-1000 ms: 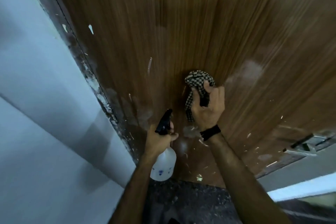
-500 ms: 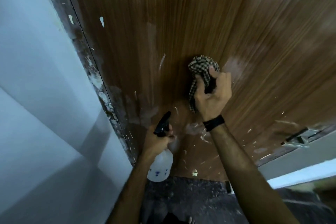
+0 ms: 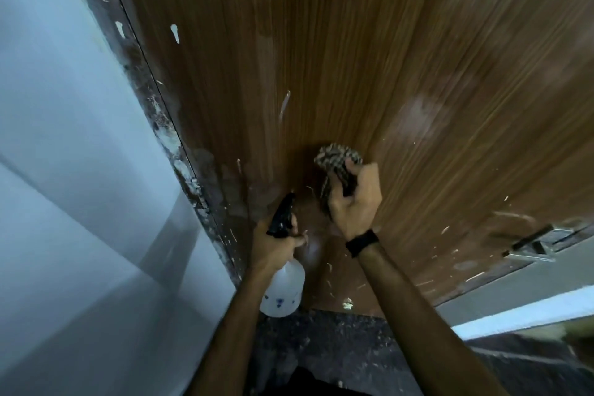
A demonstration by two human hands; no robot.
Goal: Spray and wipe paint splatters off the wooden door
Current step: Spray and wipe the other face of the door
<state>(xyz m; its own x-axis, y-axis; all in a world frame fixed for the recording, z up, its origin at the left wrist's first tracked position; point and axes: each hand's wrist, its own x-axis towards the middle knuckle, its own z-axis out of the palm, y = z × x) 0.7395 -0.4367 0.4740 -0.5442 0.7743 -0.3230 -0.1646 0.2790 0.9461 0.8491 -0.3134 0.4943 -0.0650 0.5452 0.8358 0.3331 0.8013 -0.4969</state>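
The brown wooden door (image 3: 353, 58) fills the view, with white paint splatters (image 3: 175, 33) on its left side and many small flecks near its bottom. My right hand (image 3: 355, 202) grips a bunched checkered cloth (image 3: 337, 159) and presses it against the lower door. My left hand (image 3: 273, 244) holds a white spray bottle (image 3: 283, 292) by its black trigger head (image 3: 283, 215), nozzle pointing up toward the door, just left of the cloth.
A paint-stained dark door frame (image 3: 167, 132) runs down the left beside a pale wall (image 3: 64, 170). A metal hinge or latch (image 3: 533, 244) sits at the door's lower right edge. Dark speckled floor (image 3: 321, 347) lies below.
My right hand slid the cloth up the door, then back down to about where it started. The left hand and bottle stayed roughly in place.
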